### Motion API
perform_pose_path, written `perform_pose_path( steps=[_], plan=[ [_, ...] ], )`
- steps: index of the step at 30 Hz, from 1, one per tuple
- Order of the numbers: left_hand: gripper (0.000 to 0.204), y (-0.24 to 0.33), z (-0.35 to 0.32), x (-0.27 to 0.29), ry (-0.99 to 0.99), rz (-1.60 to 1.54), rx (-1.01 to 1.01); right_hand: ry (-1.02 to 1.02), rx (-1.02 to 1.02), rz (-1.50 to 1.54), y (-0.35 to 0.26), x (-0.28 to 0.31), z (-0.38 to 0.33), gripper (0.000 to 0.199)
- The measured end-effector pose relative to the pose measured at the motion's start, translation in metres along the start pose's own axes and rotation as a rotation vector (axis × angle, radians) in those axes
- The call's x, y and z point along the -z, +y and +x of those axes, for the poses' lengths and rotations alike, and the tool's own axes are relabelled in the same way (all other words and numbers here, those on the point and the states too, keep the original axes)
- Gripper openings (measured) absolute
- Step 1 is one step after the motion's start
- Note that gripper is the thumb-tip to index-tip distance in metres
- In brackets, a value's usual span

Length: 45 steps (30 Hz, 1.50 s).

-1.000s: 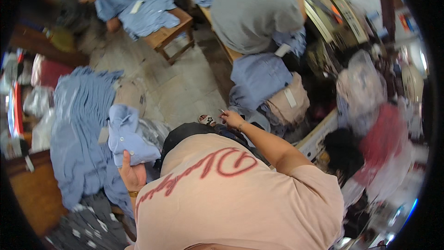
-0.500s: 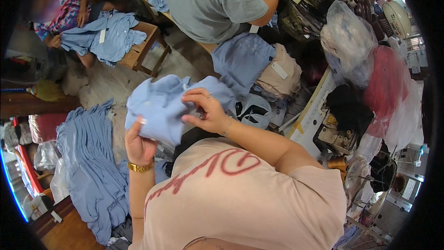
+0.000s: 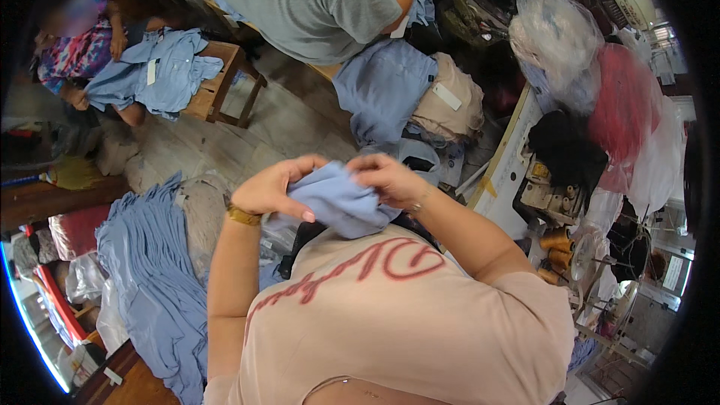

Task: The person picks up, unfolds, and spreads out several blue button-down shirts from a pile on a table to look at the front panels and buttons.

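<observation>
Blue cloth (image 3: 339, 202), soft and crumpled, sits bunched right at the centre of the view, up against the person's chest, and both hands are on it. Left hand (image 3: 276, 187) clamps the nine o'clock side, fingers curled over the top fold and thumb pressed in below, so it is pinching the fabric. Right hand (image 3: 386, 178) comes in at the three o'clock side, fingertips drawn together and nipping the upper edge of the same piece. One gold bracelet (image 3: 243, 215) circles the left wrist, hard and shiny against all that soft weave.

Out at eight o'clock, a long heap of blue garments (image 3: 154, 277) spills across the floor in limp ridges, too many to count. At twelve o'clock a second person in a grey shirt (image 3: 319, 0) bends away from us. Just below, towards one o'clock, lie two folded bundles, one blue bundle (image 3: 382, 86) and one beige bundle (image 3: 454, 105), touching side by side. At ten o'clock one wooden stool (image 3: 217, 90), square and plain, carries a spread blue shirt (image 3: 161, 67), with a third person in a patterned top (image 3: 71, 49) holding its edge. Round at two o'clock, two puffy plastic bags, a clear bag (image 3: 555, 30) and a red bag (image 3: 626, 101), glossy and wrinkled. At four o'clock, two orange thread cones (image 3: 555, 247) stand near a white bench (image 3: 506, 172).
</observation>
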<state>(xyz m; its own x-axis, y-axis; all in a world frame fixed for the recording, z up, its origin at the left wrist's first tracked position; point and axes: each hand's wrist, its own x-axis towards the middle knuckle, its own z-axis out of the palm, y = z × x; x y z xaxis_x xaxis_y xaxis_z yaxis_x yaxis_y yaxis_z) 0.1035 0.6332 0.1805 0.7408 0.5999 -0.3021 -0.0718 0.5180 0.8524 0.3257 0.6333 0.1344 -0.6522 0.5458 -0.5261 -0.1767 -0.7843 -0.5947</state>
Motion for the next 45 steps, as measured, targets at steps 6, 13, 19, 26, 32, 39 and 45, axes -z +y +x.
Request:
perform_pose_path(
  steps=[6,13,19,26,32,39,45],
  plan=[
    [0.052,-0.127,0.07,0.024,0.09,0.827,0.061,0.511,0.52,0.557,-0.036,0.036,-0.063,0.02],
    [0.032,-0.128,0.106,0.031,-0.082,0.855,0.083,1.236,0.855,0.532,-0.043,0.137,-0.124,0.015],
    [0.035,-0.116,0.155,0.018,0.075,0.757,-0.05,1.48,0.843,-0.104,-0.115,0.248,-0.064,0.03],
    [0.046,-0.146,0.202,0.105,0.84,0.557,-0.014,0.85,0.709,-0.033,-0.178,0.271,0.113,0.031],
    [0.058,-0.168,0.14,0.17,1.037,0.557,0.122,0.699,0.471,-0.446,-0.107,0.292,0.128,0.043],
    [0.047,-0.309,-0.021,0.129,1.157,-0.153,0.228,0.392,-0.442,-0.82,0.031,0.248,0.144,0.024],
    [0.04,-0.331,-0.132,-0.011,1.592,-0.129,0.483,-0.307,-0.256,-1.395,0.076,0.115,0.214,0.024]
  ],
)
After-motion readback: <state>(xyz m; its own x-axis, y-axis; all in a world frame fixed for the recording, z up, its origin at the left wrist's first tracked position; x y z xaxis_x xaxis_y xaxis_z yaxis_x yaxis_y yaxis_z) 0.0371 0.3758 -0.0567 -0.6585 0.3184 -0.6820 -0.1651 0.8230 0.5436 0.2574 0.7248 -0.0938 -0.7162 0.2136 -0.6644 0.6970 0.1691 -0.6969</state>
